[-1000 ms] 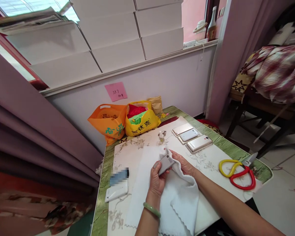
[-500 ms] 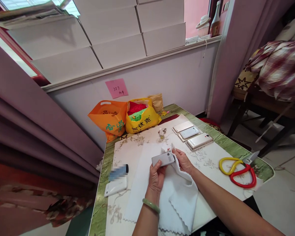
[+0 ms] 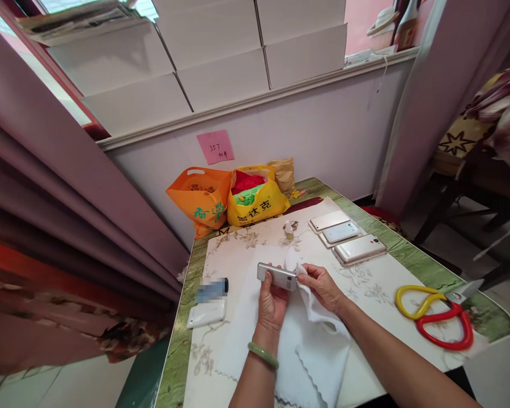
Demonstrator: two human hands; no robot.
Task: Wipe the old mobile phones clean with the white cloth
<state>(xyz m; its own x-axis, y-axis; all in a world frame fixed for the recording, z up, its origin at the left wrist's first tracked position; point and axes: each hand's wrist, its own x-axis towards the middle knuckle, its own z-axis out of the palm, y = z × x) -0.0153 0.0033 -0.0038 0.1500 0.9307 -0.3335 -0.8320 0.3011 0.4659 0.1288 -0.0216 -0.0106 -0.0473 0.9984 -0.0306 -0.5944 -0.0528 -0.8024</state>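
My left hand [image 3: 272, 300], a green bangle at its wrist, grips a silver mobile phone [image 3: 277, 276] with the thumb across its face. The phone is tilted, its right end close to my right hand [image 3: 323, 288]. Pinched in the right fingers is a white cloth [image 3: 310, 351], its gathered top touching the phone's right end. The rest of the cloth hangs down over the front of the table and has a scalloped edge. Part of the phone's underside is hidden by the left fingers.
Several phones [image 3: 359, 249] lie at the back right. Large scissors [image 3: 446, 317] with red and yellow handles lie at the right. A white phone [image 3: 207, 314] and a blurred blue item [image 3: 211, 290] lie at left. An orange bag [image 3: 204, 198] and a yellow bag [image 3: 259, 204] stand at the back.
The phone has been tipped so that its face shows narrower. My right hand has moved with the cloth around the phone's right end. The whole view has shifted slightly.
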